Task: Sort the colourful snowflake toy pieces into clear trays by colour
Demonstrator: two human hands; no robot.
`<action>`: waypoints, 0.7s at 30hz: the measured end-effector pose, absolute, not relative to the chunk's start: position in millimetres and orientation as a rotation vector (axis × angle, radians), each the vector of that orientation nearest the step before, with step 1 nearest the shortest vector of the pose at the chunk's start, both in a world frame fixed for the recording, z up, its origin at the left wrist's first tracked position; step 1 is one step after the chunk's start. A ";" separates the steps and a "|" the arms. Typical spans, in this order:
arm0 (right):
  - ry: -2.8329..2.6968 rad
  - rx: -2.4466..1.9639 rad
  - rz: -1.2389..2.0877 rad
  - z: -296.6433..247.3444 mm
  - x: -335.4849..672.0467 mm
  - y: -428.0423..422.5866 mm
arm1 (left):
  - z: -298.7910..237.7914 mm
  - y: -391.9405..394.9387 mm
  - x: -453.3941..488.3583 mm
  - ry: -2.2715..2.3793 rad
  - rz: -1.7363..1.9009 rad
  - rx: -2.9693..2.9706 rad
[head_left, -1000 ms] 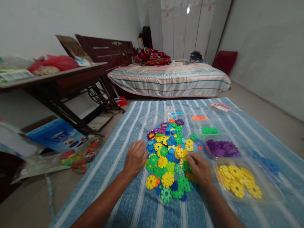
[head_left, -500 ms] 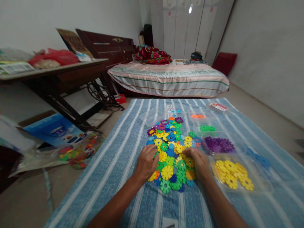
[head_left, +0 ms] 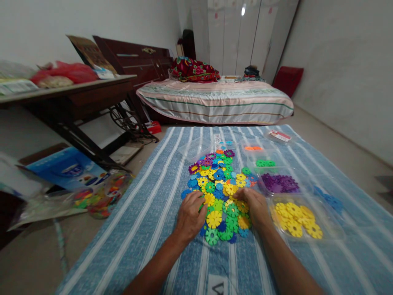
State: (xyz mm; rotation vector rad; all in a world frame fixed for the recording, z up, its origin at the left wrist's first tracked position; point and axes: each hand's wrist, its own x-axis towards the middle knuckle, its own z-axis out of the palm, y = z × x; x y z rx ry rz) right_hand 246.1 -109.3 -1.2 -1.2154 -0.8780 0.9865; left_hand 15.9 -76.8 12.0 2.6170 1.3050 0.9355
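In the head view, the pile of pieces [head_left: 218,205] lies between the hands. The left hand [head_left: 190,215] curls at its left edge, the right hand [head_left: 254,205] at its right, fingers narrow; I cannot tell if either grips one. Print on the cloth [head_left: 147,221] beyond the pile is blurred. Both forearms [head_left: 159,262] slant in from the pile's near side.

1. Left hand [head_left: 190,215]: bare, with a broad back and rounded knuckles
2. Right hand [head_left: 254,205]: bare too, finer detail blurred
3. Left forearm [head_left: 158,262]: bare, slim, narrowing towards the wrist
4. Right forearm [head_left: 284,258]: likewise bare, slim and tapering
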 end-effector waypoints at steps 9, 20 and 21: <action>-0.950 -1.272 0.922 3.9 244.9 -110.0 | 2.6 -79.7 9.0 1.377 0.968 2.589; -0.975 -1.253 0.961 -0.7 243.2 -107.0 | -16.1 -82.8 8.5 1.418 1.016 2.705; -0.983 -1.249 0.960 -0.6 242.7 -106.9 | -17.1 -82.7 8.2 1.420 1.025 2.703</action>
